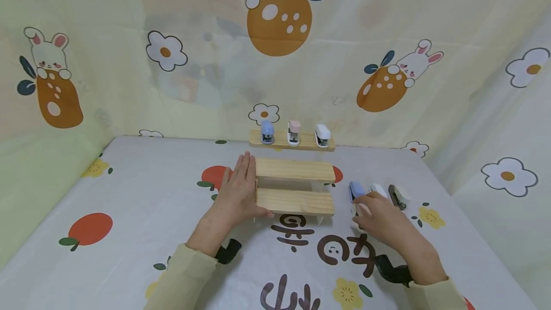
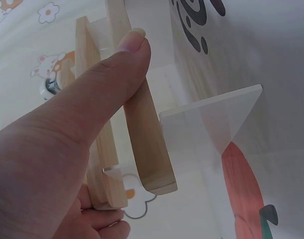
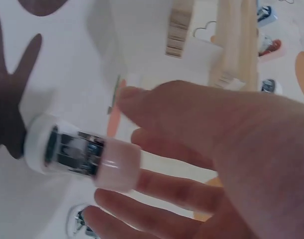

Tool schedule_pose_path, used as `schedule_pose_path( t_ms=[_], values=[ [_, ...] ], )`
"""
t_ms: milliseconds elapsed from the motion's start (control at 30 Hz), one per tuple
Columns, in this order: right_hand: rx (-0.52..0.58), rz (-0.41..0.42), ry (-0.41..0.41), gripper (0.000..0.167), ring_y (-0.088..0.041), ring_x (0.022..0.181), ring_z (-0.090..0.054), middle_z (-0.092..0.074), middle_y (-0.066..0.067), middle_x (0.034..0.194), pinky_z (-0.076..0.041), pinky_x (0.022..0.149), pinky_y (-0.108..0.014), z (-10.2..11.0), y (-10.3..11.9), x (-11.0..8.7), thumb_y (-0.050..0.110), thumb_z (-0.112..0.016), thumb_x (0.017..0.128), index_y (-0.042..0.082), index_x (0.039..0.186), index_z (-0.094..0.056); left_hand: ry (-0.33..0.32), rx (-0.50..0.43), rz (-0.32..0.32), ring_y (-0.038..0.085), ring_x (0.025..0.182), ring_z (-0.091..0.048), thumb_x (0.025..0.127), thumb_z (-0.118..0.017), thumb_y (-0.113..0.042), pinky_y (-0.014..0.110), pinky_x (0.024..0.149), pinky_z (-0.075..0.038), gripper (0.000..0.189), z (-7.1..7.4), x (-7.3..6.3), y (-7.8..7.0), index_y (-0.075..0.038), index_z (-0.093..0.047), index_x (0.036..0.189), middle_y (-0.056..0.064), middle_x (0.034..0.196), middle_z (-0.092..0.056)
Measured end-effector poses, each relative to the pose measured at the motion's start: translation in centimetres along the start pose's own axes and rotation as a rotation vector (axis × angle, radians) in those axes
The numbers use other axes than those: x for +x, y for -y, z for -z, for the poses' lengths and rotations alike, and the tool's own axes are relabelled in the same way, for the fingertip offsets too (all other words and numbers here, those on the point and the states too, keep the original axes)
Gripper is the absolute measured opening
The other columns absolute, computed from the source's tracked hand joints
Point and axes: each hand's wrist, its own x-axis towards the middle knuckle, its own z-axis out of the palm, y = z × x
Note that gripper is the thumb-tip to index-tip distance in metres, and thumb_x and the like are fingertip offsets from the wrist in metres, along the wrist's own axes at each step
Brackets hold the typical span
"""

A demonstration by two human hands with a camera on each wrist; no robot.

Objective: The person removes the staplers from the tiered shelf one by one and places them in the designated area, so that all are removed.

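Note:
My left hand (image 1: pixel 236 190) lies along the left end of a two-step wooden rack (image 1: pixel 294 201), fingers straight. In the left wrist view its thumb rests on the front edge of the lower plank (image 2: pixel 152 164), and its other fingertips are by the upper plank's end. My right hand (image 1: pixel 383 216) is over the table right of the rack, fingers spread. In the right wrist view a pink-and-white mini stapler (image 3: pixel 119 167) is close to its fingers, with the thumb apart from it. Near that hand lie a blue stapler (image 1: pixel 356 190), a white stapler (image 1: pixel 379 190) and a greyish stapler (image 1: pixel 399 197).
Behind the rack, a separate wooden step (image 1: pixel 301 146) carries a blue stapler (image 1: pixel 267 132), a pink stapler (image 1: pixel 294 133) and a white stapler (image 1: pixel 322 135). Clear panels (image 2: pixel 211 117) support the planks. A patterned cloth covers the table (image 1: pixel 142 195), with a printed curtain (image 1: pixel 206 80) behind.

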Motion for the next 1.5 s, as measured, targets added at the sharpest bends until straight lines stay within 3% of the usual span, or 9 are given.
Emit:
schedule_pose_path(
  t_ms=[200, 600, 800, 1033, 1333, 1500],
  values=[
    [-0.005, 0.036, -0.102, 0.033, -0.045, 0.112, -0.060, -0.058, -0.028, 0.127, -0.052, 0.090, -0.060, 0.8, 0.1, -0.3, 0.020, -0.068, 0.093, -0.001, 0.119, -0.066, 0.003, 0.007, 0.001, 0.034, 0.155, -0.011, 0.056, -0.092, -0.055, 0.060, 0.121, -0.018, 0.142, 0.0, 0.1, 0.0, 0.003, -0.011, 0.157, 0.019, 0.166, -0.010],
    [-0.032, 0.136, -0.272, 0.028, -0.037, 0.098, -0.063, -0.058, -0.023, 0.125, -0.057, 0.079, -0.053, 2.7, 1.5, 0.4, 0.015, -0.068, 0.092, 0.001, 0.116, -0.066, 0.004, 0.017, 0.008, 0.034, 0.155, -0.011, 0.056, -0.092, -0.057, 0.059, 0.121, -0.019, 0.143, -0.1, 0.0, 0.0, 0.003, -0.010, 0.157, 0.019, 0.166, -0.010],
    [-0.027, 0.176, -0.318, 0.030, -0.039, 0.107, -0.060, -0.056, -0.021, 0.128, -0.055, 0.084, -0.057, 3.5, 2.2, 0.9, 0.016, -0.068, 0.092, 0.002, 0.118, -0.065, -0.001, 0.019, 0.003, 0.034, 0.155, -0.012, 0.056, -0.092, -0.056, 0.060, 0.121, -0.019, 0.142, -0.1, 0.0, 0.0, 0.003, -0.011, 0.157, 0.020, 0.166, -0.011],
    [-0.005, 0.236, -0.437, 0.034, -0.040, 0.108, -0.061, -0.052, -0.022, 0.134, -0.055, 0.086, -0.057, 3.7, 3.1, 1.8, 0.012, -0.070, 0.090, 0.001, 0.122, -0.063, -0.006, 0.011, -0.003, 0.035, 0.154, -0.013, 0.056, -0.093, -0.055, 0.060, 0.121, -0.019, 0.142, -0.1, 0.0, 0.0, 0.004, -0.012, 0.157, 0.020, 0.166, -0.012],
    [0.017, 0.302, -0.475, 0.042, -0.041, 0.112, -0.059, -0.050, -0.023, 0.136, -0.055, 0.089, -0.056, 4.1, 4.5, 3.5, 0.011, -0.070, 0.090, -0.002, 0.128, -0.058, 0.000, 0.015, 0.008, 0.034, 0.155, -0.012, 0.055, -0.093, -0.056, 0.060, 0.121, -0.019, 0.142, -0.2, 0.0, -0.1, 0.003, -0.012, 0.157, 0.019, 0.166, -0.012],
    [0.023, 0.299, -0.473, 0.048, -0.041, 0.116, -0.057, -0.047, -0.023, 0.139, -0.053, 0.093, -0.056, 4.4, 5.3, 4.3, 0.013, -0.070, 0.091, -0.003, 0.133, -0.054, 0.000, 0.018, 0.010, 0.034, 0.155, -0.012, 0.056, -0.093, -0.056, 0.059, 0.122, -0.019, 0.142, -0.1, 0.1, -0.1, 0.003, -0.012, 0.157, 0.019, 0.166, -0.012]
  ],
)
